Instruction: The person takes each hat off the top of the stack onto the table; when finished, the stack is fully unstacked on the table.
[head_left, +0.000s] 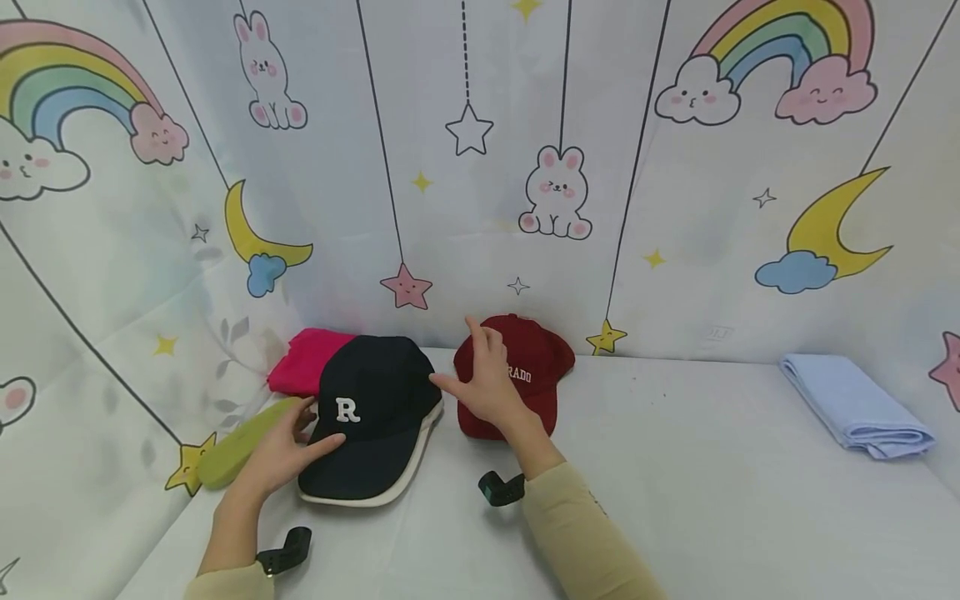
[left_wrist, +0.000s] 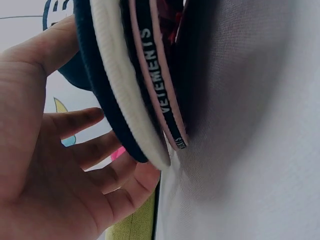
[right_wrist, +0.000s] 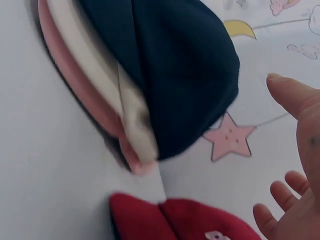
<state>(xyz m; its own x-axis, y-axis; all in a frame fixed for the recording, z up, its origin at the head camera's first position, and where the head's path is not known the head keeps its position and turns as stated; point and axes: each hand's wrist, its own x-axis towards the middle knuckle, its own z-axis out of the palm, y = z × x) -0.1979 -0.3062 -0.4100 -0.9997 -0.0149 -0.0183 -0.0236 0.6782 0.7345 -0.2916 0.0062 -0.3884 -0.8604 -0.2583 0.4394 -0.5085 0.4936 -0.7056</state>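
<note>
A navy cap (head_left: pixel 375 392) with a white letter R sits on the left of the table. Below it show a cream brim (left_wrist: pixel 117 85) and a pink-edged brim with lettering (left_wrist: pixel 162 95), so several caps are stacked. My left hand (head_left: pixel 281 450) is at the stack's left side, thumb over the navy brim and loosely bent fingers by the brim edges. Whether the fingers press on them is unclear. My right hand (head_left: pixel 491 379) is raised with fingers spread, in front of a dark red cap (head_left: pixel 543 367), its thumb pointing toward the navy cap. It holds nothing.
A bright pink cloth item (head_left: pixel 306 360) lies behind the stack, and a green elongated item (head_left: pixel 243 446) lies left of it. Folded light blue cloth (head_left: pixel 855 404) lies at the far right. A patterned curtain (head_left: pixel 480 217) stands behind the white table (head_left: pixel 720 500).
</note>
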